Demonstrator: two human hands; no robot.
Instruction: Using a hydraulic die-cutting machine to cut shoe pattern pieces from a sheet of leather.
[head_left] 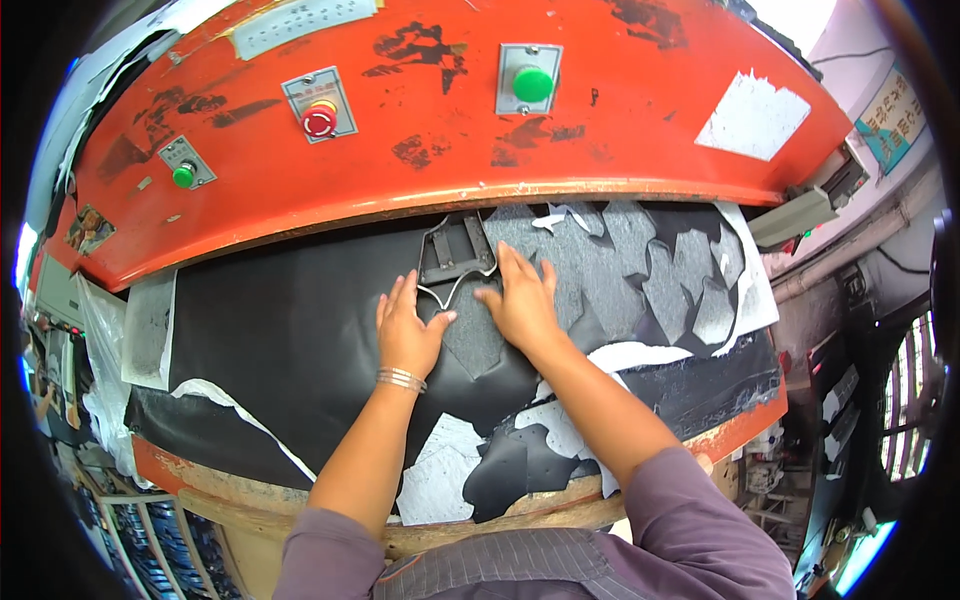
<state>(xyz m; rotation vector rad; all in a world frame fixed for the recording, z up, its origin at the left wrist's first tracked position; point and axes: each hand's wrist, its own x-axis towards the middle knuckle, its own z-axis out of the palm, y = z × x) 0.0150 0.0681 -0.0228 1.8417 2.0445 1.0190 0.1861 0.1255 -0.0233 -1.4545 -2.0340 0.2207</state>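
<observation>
Both hands lie flat, fingers spread, grasping nothing: the left hand (405, 335) and right hand (520, 300) press a grey metal outline cutting die (455, 258). The die sits on black sheet material (290, 340) at the far edge of the orange press bed (745, 425), under the orange press head (440, 190).

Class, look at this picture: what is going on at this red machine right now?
A person leans over the bed of a red press, both hands flat on a black sheet. The left hand and right hand steady a metal cutting die lying on the sheet just under the press head. To the right, the sheet is already full of cut-out holes. Green and red buttons sit on the head, untouched.
</observation>
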